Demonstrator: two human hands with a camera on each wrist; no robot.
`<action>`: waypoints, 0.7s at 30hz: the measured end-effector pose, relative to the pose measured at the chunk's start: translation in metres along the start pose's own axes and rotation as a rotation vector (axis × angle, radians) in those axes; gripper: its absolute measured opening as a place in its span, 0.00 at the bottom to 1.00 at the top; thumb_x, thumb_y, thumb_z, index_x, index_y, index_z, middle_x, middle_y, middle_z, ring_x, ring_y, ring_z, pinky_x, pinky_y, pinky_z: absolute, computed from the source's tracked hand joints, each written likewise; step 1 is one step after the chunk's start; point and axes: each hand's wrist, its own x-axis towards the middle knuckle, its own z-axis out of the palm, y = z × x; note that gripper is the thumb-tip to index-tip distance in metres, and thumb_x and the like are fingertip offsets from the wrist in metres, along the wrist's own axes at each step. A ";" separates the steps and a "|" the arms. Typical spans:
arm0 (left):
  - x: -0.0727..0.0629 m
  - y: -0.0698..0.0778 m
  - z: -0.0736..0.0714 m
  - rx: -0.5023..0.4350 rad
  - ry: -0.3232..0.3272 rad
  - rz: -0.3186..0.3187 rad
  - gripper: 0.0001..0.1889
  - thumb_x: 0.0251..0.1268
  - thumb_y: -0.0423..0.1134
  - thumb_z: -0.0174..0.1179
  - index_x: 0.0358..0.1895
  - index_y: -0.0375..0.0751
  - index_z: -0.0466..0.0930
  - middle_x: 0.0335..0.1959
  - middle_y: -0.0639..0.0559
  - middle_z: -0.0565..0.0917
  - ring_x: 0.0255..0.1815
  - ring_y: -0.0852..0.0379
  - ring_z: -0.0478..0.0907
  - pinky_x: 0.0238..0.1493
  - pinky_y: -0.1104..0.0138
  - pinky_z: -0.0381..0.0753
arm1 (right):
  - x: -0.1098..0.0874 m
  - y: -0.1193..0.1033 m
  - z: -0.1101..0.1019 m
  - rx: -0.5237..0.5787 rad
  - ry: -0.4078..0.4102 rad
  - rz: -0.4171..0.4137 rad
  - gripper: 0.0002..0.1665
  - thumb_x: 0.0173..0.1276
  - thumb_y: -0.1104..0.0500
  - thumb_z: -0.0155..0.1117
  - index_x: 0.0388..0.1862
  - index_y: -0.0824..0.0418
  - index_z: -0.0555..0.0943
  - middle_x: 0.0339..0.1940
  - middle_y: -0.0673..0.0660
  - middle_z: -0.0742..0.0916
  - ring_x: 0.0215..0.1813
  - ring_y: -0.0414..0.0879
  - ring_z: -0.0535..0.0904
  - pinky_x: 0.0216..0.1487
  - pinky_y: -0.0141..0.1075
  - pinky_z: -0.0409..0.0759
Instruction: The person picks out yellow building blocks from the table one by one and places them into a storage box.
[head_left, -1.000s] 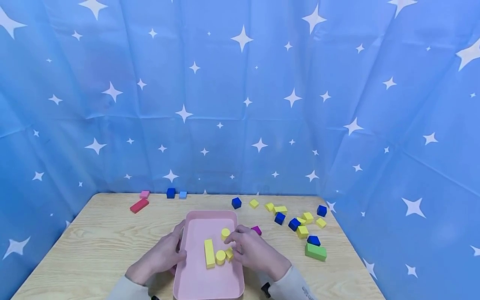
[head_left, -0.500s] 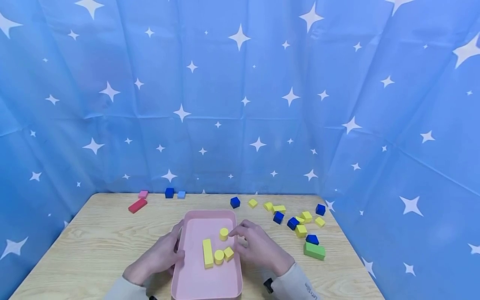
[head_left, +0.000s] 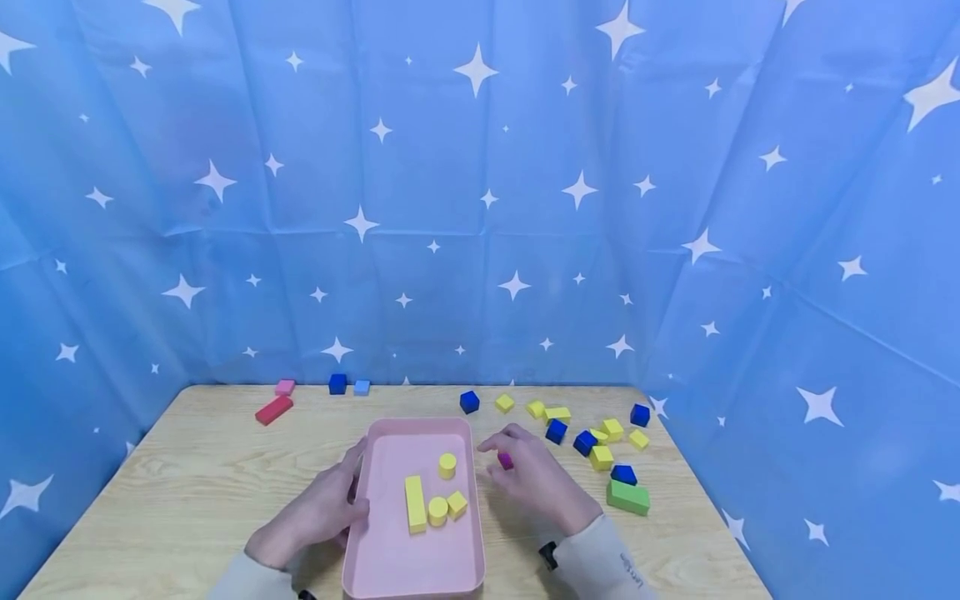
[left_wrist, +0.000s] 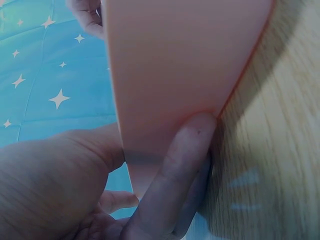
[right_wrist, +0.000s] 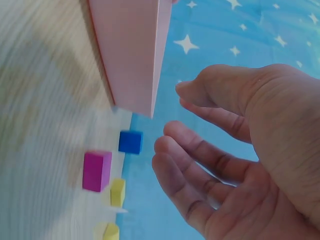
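A pink tray (head_left: 420, 575) lies on the table in front of me. Inside it are a long yellow block (head_left: 416, 505), a yellow cube (head_left: 457, 504) and two yellow cylinders (head_left: 438, 512). My left hand (head_left: 324, 510) grips the tray's left wall, thumb at the rim; in the left wrist view, its fingers (left_wrist: 175, 170) press the outer side. To the right of the tray, apart from it, hovers my right hand (head_left: 536, 479), fingers loosely bent and holding nothing. A magenta block (right_wrist: 97, 171) lies on the table near it, partly hidden by that hand in the head view.
Yellow blocks (head_left: 602, 458) and dark blue blocks (head_left: 585, 443) are scattered at the right, with a green block (head_left: 628, 497) nearer. Along the back left lie a red block (head_left: 274, 410), a pink block (head_left: 285, 387), a blue cube (head_left: 337, 384) and a light blue block (head_left: 362, 388). A starred curtain (head_left: 480, 208) hangs behind.
My right hand has left the yellow cube in the tray and moved right, out over the table beside the magenta block. The left hand keeps its hold on the tray.
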 end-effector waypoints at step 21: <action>0.000 -0.001 -0.001 -0.029 0.001 0.016 0.55 0.74 0.26 0.69 0.98 0.39 0.48 0.53 0.42 0.89 0.28 0.51 0.88 0.21 0.56 0.92 | -0.038 0.077 -0.042 -0.057 0.171 0.215 0.19 0.82 0.63 0.75 0.68 0.58 0.92 0.66 0.63 0.89 0.60 0.58 0.90 0.59 0.56 0.96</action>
